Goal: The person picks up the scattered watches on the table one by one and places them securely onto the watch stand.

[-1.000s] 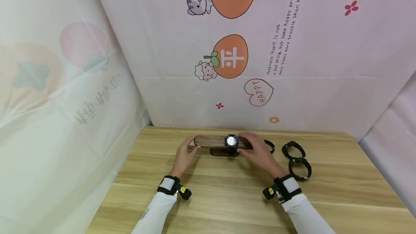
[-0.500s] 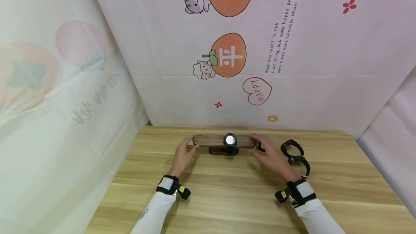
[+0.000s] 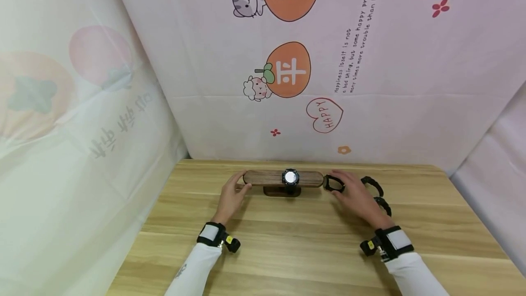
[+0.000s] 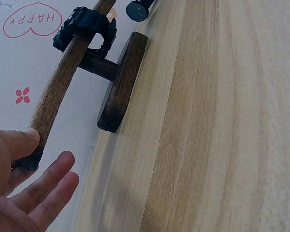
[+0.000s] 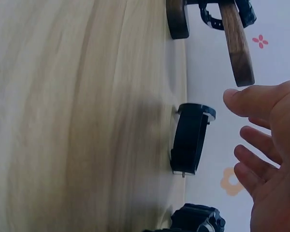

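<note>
A dark wooden T-shaped watch stand (image 3: 263,177) stands near the table's back edge, its bar level above a rounded base (image 4: 123,87). Strapped round the bar, right of its middle, is a black watch (image 3: 291,177) with a bright face. My left hand (image 3: 230,199) pinches the bar's left end between thumb and index finger; the other fingers stretch out free. Off the bar's right end, my right hand (image 3: 359,195) hovers with relaxed, spread fingers and nothing in them. Beside it a second black watch (image 5: 188,137), its strap closed in a loop, sits on the table.
Two more black watches with looped straps, one (image 3: 373,185) behind the other (image 3: 384,205), lie further right, partly hidden by my right hand. A printed white cloth (image 3: 230,127) hangs behind the wood-grain table (image 3: 287,250), and another pale cloth covers the left side.
My right hand has left the stand's bar and moved right, over beside the nearest loose watch. The left hand keeps its hold on the bar's left end.
</note>
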The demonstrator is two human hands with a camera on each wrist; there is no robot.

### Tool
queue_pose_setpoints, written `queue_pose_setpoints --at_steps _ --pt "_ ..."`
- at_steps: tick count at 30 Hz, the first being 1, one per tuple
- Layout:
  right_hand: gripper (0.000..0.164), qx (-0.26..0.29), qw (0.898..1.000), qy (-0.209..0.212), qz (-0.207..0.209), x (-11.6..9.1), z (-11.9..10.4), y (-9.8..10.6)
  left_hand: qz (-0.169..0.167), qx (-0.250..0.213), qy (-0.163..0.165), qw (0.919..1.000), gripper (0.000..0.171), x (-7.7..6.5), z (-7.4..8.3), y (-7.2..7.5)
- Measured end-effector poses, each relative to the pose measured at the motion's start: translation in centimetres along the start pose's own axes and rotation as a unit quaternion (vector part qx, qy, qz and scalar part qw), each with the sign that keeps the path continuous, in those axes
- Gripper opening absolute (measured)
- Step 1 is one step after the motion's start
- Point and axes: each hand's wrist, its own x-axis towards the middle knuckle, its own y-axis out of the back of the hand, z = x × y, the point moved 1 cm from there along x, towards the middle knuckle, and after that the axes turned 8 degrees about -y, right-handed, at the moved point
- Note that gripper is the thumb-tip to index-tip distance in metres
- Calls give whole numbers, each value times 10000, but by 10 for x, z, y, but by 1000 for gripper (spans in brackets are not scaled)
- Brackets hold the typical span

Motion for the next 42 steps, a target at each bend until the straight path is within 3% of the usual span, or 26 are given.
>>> queue_pose_setpoints --at_steps 7,11,28,42 --pt "61 -340 9989 -83 -307 1 11 2 -87 -193 -48 9998 54 0 0 -2" --pt "62 -468 9985 -13 -280 4 14 -1 -111 -191 -68 9997 55 0 0 -3" --pt "64 -951 9935 4 -624 21 12 -18 -44 -243 -81 9997 54 1 -3 0" --pt "55 -981 9934 -114 -582 27 12 -23 -100 -192 -51 9998 55 -1 -2 3"
